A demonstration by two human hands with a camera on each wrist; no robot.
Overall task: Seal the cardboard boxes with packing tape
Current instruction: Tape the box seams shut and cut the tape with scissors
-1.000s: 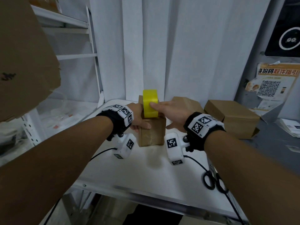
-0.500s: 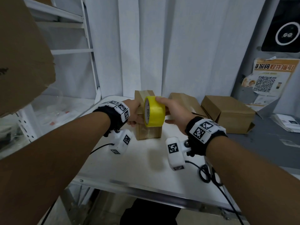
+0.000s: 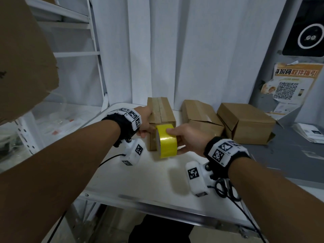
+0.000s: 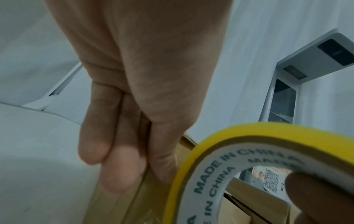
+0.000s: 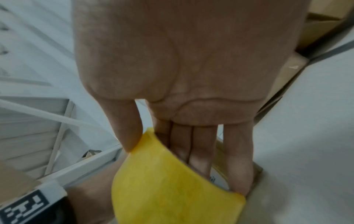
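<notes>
1. Step in hand, as judged: ran tape from the top seam of the taped box (image 3: 161, 113) down over its near face. Stood this box at 12 o'clock on the counter (image 3: 140, 181), with a clear strip already along its top seam.
2. Gripped the tape roll (image 3: 166, 141) in the right hand (image 3: 187, 137), fingers through the core and thumb on the outer wrap. Held the roll against the box's near face, low, close above the counter.
3. Steadied the box with the left hand (image 3: 145, 120) at its 9 o'clock corner, fingers down the side and thumb pressed on the near face beside the roll.
4. Next move, as judged: called for a cut or tear of the strip at the box's lower edge, then a firm rub-down. Kept scissors (image 3: 226, 190) at 4 o'clock, under the right wrist.
5. Left two more boxes, the middle box (image 3: 199, 116) at 1 o'clock and the far box (image 3: 245, 123) at 2 o'clock. Could not confirm whether either was sealed.
6. Read "MADE IN CHINA" (image 4: 210, 174), repeated round the roll's white core.
7. Noted a wall poster (image 3: 292, 85) at 2 o'clock, with a heading in black and orange Chinese characters above a QR code. Could not read its smaller print.
8. Found only square black-and-white coded markers on the wristbands (image 3: 133, 118), plus tiny lettering too small to read.
</notes>
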